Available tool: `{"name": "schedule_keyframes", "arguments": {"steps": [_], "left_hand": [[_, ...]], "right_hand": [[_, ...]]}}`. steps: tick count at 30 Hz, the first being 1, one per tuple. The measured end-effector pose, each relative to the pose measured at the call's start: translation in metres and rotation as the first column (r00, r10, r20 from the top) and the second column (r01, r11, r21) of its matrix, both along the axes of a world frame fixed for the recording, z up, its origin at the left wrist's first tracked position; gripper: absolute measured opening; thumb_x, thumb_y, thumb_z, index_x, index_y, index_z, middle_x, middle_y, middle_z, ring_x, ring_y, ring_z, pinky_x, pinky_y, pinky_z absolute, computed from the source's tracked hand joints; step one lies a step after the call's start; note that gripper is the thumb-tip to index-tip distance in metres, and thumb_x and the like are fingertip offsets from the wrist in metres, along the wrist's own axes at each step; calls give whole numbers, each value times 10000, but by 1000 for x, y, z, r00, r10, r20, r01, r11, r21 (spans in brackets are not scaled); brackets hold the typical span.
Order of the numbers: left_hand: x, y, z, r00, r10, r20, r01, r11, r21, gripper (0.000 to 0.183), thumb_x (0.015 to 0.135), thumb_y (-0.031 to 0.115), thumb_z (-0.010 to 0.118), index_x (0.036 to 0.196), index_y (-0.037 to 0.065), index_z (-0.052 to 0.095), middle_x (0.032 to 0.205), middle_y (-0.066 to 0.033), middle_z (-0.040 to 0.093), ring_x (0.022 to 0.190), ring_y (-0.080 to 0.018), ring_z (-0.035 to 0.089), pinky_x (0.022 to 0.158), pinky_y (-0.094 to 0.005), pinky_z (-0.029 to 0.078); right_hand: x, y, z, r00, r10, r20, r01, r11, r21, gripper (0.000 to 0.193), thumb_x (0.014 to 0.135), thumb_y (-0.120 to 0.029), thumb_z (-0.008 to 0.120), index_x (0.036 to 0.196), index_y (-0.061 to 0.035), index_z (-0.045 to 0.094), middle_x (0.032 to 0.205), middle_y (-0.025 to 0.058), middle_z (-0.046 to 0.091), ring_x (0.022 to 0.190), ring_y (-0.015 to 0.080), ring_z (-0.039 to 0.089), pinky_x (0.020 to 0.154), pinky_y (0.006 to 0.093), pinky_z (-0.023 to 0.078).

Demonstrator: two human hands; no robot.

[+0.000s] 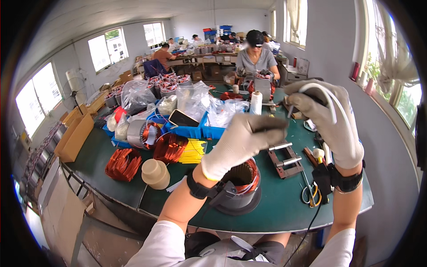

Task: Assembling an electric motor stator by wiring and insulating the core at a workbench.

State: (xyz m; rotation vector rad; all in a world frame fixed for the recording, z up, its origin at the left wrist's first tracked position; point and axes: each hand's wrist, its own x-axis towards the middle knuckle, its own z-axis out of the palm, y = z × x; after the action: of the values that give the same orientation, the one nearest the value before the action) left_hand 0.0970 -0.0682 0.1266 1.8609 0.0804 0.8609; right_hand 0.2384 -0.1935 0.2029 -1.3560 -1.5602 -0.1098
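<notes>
My left hand (235,144), in a pale knit glove, is raised above a motor stator (242,202) that stands on the bench near me. Its thumb and fingers are drawn together in a pinch; their tips are blurred, and what is between them cannot be made out. Copper windings (253,178) line the stator's open top, partly hidden by my left wrist. Higher up on the right, my gloved right hand (333,115) is closed with its fingers bent to the left. A white flexible tube (327,93) loops over its back, and a short end pokes out below the fingers.
On the green bench (284,209) lie a metal frame fixture (284,161), scissors (311,196), a mallet (318,153), yellow strips (192,151), copper coils (123,164) and a cream stepped block (155,174). Blue bins (184,131) stand farther back. A co-worker (256,58) sits across.
</notes>
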Motion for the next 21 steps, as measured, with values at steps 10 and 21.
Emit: {"name": "schedule_keyframes", "arguments": {"steps": [10,21], "left_hand": [[-6,17,-71,994,-104,-36,100,989,-109,216,949,195,649,1029,-3,681,908,-28,700,804,-65,621,707,-213,498],[-18,36,-115,886,-323,-331,335,942,-22,267,978,207,568,1140,7,637,1023,-49,691,972,-135,639,908,-282,476]], "right_hand": [[-8,19,-40,996,88,-34,-90,995,-38,193,898,-107,648,1011,41,698,845,57,694,732,72,602,649,223,498],[-8,24,-51,997,-52,-59,36,969,-244,165,893,-137,664,980,-11,726,830,47,691,732,85,626,690,247,523]]}}
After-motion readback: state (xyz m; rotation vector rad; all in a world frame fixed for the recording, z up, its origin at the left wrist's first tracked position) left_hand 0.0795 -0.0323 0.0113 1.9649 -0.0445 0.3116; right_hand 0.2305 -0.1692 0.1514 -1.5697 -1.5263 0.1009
